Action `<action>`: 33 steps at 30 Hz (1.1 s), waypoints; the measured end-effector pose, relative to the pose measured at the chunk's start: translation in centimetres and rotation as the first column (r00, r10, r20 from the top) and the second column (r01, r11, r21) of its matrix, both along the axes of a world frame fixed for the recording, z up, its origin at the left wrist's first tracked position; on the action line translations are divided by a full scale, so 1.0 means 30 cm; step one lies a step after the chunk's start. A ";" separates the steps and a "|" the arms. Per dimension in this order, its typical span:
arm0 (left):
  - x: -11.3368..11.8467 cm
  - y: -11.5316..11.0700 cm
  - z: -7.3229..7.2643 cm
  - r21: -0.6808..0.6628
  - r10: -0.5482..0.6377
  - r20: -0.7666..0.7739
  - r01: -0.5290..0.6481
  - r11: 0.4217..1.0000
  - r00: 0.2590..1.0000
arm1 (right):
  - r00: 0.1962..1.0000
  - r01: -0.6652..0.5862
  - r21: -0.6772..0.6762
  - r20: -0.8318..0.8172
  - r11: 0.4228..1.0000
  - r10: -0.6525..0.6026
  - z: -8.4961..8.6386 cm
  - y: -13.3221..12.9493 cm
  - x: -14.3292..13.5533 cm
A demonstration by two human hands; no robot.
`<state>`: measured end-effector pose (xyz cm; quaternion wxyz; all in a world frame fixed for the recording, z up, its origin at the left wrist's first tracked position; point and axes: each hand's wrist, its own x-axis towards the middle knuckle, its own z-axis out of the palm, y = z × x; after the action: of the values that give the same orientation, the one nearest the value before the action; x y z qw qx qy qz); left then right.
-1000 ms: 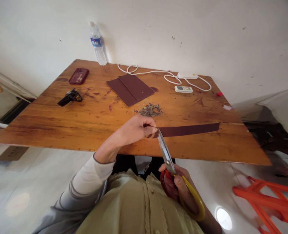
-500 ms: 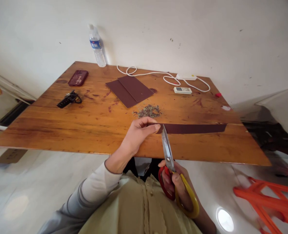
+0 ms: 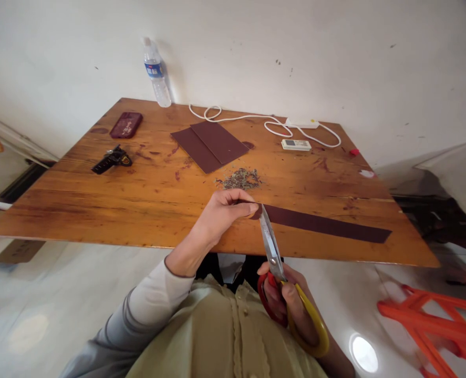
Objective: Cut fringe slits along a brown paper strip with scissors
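A long dark maroon strip slants across the front of the wooden table. My left hand pinches its left end between thumb and fingers. Wrapped round the red and yellow handles of the scissors is my right hand, just past the table's front edge. The blades point up and away, their tips at the strip right beside my left thumb. Just beyond my left hand lies a pile of small scraps. Two maroon sheets overlap behind the pile.
A bottle stands at the back left, near a maroon phone case and a black clip-like object. A white cable with a power strip and a remote lie at the back right. An orange stool stands right.
The strip's far right end has swung toward the table's front edge and now reaches further right. The scissors' handles have shifted slightly right and down with my right hand.
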<state>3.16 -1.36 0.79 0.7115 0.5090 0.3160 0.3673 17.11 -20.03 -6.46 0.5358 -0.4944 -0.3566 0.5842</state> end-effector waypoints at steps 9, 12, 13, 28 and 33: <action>-0.030 0.025 0.031 0.058 -0.083 -0.126 0.091 0.994 0.988 | 0.997 -0.055 -0.043 -0.062 0.998 0.052 0.033 -0.001 0.013; -0.041 0.035 0.045 0.084 -0.111 -0.187 0.128 0.988 0.976 | 0.998 -0.061 -0.050 0.022 0.997 0.062 0.058 -0.001 0.024; -0.044 0.038 0.048 0.097 -0.118 -0.203 0.140 0.985 0.972 | 0.996 -0.066 -0.051 0.053 0.996 0.069 0.067 0.000 0.028; -0.047 0.038 0.038 0.145 -0.126 -0.221 0.160 0.976 0.967 | 0.970 -0.046 -0.075 0.234 0.996 0.062 0.099 0.009 0.041; -0.055 0.050 0.052 0.196 -0.164 -0.263 0.219 0.956 0.951 | 0.976 -0.072 -0.086 0.201 0.994 0.088 0.106 0.006 0.052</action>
<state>1.50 0.13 2.36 0.6381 0.6550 0.3069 0.2639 18.68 -19.85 -3.28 0.4526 -0.5577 -0.4064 0.5649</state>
